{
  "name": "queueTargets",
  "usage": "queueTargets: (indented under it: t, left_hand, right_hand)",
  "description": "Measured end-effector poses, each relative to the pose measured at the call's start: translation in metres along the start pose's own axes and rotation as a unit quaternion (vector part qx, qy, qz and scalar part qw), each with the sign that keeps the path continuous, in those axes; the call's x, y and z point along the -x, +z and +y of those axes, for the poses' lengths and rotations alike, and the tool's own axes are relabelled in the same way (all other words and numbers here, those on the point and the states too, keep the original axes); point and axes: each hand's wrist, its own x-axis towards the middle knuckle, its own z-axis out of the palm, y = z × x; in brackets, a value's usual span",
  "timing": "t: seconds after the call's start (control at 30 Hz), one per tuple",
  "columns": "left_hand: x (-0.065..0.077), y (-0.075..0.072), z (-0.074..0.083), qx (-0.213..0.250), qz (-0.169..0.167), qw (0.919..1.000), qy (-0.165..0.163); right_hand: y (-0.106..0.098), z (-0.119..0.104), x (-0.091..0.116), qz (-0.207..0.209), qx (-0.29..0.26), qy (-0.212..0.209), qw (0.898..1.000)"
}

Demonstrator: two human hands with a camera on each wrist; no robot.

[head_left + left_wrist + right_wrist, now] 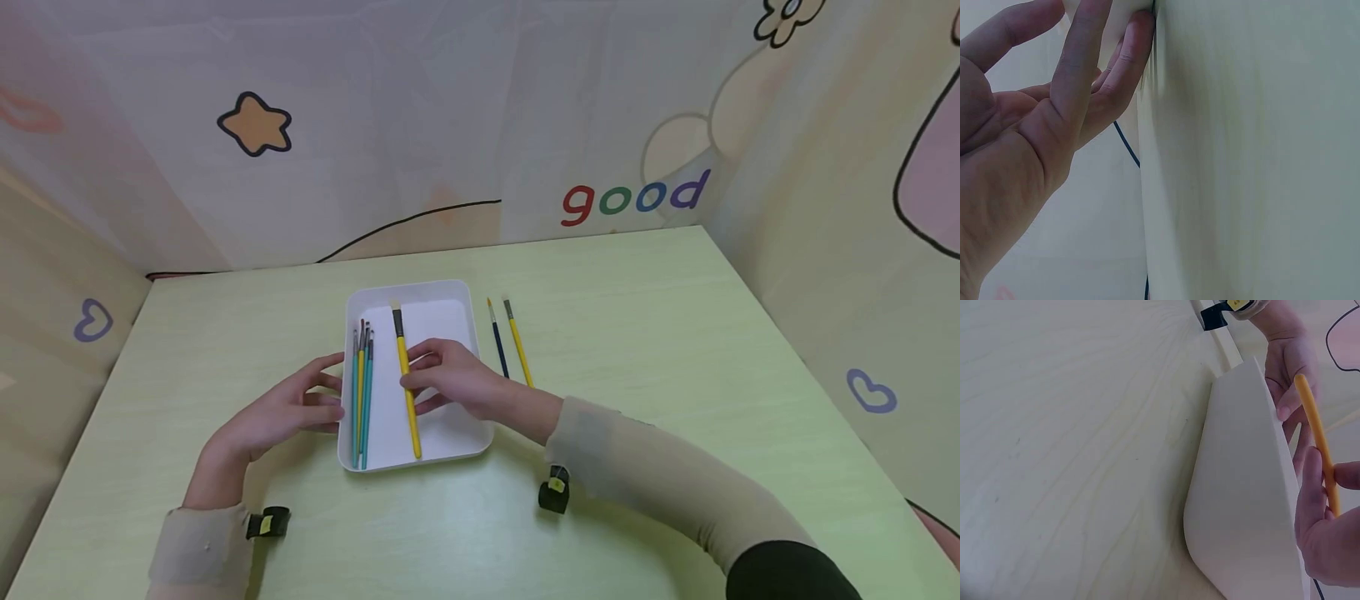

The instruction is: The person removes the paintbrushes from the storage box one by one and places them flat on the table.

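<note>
A white tray (450, 317) lies on the table with several slim paintbrushes (365, 400), teal and yellow, side by side along its left wall. Over the tray's middle, my right hand (457, 379) pinches a yellow paintbrush (402, 346) between thumb and fingers, bristles pointing to the far side. In the right wrist view this yellow handle (1313, 419) shows above the level of the tray rim. My left hand (281, 408) touches the tray's left side with its fingertips, the fingers spread and slightly bent; the left wrist view shows them against the tray wall (1119, 22).
To the right of the tray lie a dark-handled paintbrush (498, 342) and a yellow paintbrush (517, 337), their lower ends hidden behind my right forearm. The pale wooden table (637, 333) meets a printed cloth backdrop (420, 125) at the back and sides.
</note>
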Motion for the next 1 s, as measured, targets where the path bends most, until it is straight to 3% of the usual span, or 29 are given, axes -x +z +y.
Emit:
queueTargets:
  t: [0.47,1.0]
  left_hand:
    - [0.003,0.001,0.003,0.008,-0.006,0.9997,0.024]
    - [0.002,0.004,0.005,0.011,-0.002,0.9996,0.025]
  right_hand:
    - [-0.024,-0.002,0.022,0.01,0.011,-0.012,1.0]
    - [-0.061,0.006,0.042,0.028,0.027,-0.041,0.998]
